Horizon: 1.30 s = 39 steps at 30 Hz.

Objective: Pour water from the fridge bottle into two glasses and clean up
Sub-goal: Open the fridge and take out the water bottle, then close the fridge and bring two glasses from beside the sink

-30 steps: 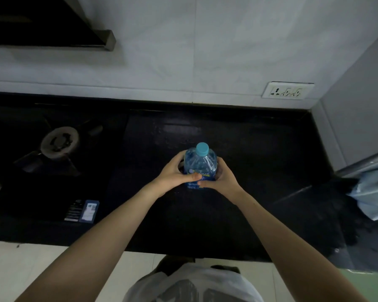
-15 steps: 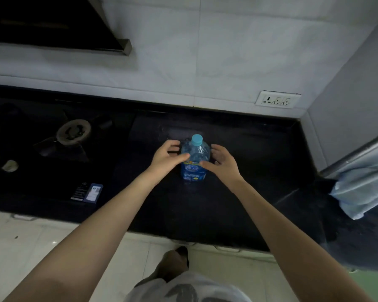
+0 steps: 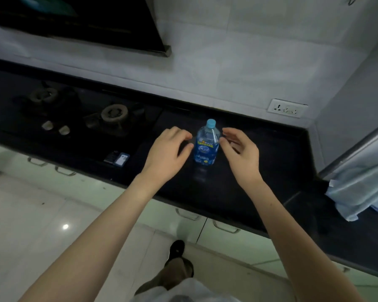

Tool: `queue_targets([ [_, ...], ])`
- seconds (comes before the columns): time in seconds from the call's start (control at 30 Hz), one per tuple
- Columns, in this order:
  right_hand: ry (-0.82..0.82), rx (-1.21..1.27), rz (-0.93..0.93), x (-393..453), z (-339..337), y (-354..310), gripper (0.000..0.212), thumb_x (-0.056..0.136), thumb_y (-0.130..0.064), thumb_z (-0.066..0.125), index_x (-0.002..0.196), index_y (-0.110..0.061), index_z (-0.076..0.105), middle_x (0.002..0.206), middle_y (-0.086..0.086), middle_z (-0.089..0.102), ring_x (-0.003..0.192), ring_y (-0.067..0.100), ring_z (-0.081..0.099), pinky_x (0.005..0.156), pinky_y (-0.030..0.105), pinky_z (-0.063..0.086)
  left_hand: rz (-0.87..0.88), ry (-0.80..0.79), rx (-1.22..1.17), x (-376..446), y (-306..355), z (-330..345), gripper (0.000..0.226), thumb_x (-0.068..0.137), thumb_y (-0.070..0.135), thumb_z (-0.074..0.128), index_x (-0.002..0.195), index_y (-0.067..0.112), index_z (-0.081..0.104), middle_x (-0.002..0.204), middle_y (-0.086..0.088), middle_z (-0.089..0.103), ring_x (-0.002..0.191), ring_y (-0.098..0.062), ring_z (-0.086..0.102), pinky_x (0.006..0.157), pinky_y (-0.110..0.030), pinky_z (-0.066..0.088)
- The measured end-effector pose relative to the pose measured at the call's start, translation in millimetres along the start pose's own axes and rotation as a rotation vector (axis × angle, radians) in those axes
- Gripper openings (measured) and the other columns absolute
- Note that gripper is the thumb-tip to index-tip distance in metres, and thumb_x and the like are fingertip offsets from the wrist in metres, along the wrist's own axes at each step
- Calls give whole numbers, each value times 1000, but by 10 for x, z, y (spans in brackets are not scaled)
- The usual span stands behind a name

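A clear plastic water bottle (image 3: 206,147) with a blue label and a light-blue cap stands upright on the black countertop (image 3: 260,171). My left hand (image 3: 168,153) hovers just left of it with fingers loosely curled, holding nothing. My right hand (image 3: 241,155) is just right of it, fingers relaxed and apart from the bottle. No glasses are in view.
A gas hob with two burners (image 3: 115,113) lies to the left, with a small dark card packet (image 3: 117,159) near the counter's front edge. A light-blue cloth (image 3: 362,188) hangs at the right. A wall socket (image 3: 287,108) sits on the tiled backsplash. Cabinet handles line the front below.
Both hands gripped the bottle a second ago, set it on the counter, and have now let go and drawn slightly apart. The view has pulled back and tilted.
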State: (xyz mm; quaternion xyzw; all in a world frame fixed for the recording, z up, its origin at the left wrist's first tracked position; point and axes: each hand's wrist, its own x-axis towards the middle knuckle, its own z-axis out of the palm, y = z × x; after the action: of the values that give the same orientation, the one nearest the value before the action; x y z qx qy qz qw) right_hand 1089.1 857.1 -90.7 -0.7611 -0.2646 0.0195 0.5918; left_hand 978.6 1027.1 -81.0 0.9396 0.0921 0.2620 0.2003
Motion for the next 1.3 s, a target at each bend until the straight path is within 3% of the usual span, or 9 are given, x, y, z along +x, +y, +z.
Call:
queue_targets([
  [0.1, -70, -154, -124, -356, 94, -72, 32, 94, -23, 63, 125, -15, 62, 119, -3, 64, 110, 1, 57, 93, 12, 43, -4, -12, 133, -456, 86, -146, 35, 91, 26, 59, 120, 7, 60, 111, -8, 62, 101, -28, 57, 85, -42, 47],
  [0.23, -202, -342, -302, -827, 386, -53, 39, 92, -28, 62, 127, -10, 60, 125, 5, 62, 119, 18, 54, 102, 33, 43, -109, -84, 226, -1189, 36, -218, 46, 92, 31, 57, 132, 10, 55, 130, -8, 58, 122, -29, 51, 105, -42, 38],
  [0.33, -383, -416, -306, -1235, 751, 19, 43, 93, -26, 65, 130, -6, 59, 129, 11, 61, 123, 27, 53, 104, 47, 43, -259, -179, 211, -1823, -57, -273, 49, 96, 38, 44, 138, 13, 50, 136, -8, 54, 127, -30, 48, 108, -45, 36],
  [0.5, -641, -426, -303, -1869, 1515, -37, 44, 93, -29, 63, 132, -8, 58, 128, 9, 62, 121, 27, 55, 102, 46, 45, -493, -229, 207, -2771, -385, -588, 55, 97, 46, 30, 137, 15, 50, 134, -6, 56, 124, -29, 51, 106, -43, 39],
  [0.77, -920, -411, -471, -2343, 3294, -830, 45, 96, -31, 58, 136, -10, 54, 135, 7, 57, 129, 25, 47, 111, 41, 34, -822, 20, 254, -3867, -1347, -1804, 49, 97, 41, 40, 136, 14, 52, 134, -5, 56, 125, -26, 50, 105, -41, 38],
  [1.03, -1030, -241, -668, -2880, 4935, -1941, 44, 96, -31, 56, 136, -11, 53, 134, 6, 56, 127, 23, 47, 110, 39, 35, -1049, 230, 400, -4723, -2101, -3196, 49, 96, 39, 40, 137, 13, 50, 135, -5, 55, 125, -24, 48, 106, -38, 36],
  [1.3, -1219, -191, -699, -3184, 5831, -2210, 42, 98, -31, 54, 137, -14, 52, 135, 3, 56, 126, 18, 47, 109, 35, 38, -1230, 426, 370, -5255, -2514, -3510, 47, 97, 38, 40, 136, 14, 51, 133, -4, 56, 123, -20, 49, 104, -32, 36],
])
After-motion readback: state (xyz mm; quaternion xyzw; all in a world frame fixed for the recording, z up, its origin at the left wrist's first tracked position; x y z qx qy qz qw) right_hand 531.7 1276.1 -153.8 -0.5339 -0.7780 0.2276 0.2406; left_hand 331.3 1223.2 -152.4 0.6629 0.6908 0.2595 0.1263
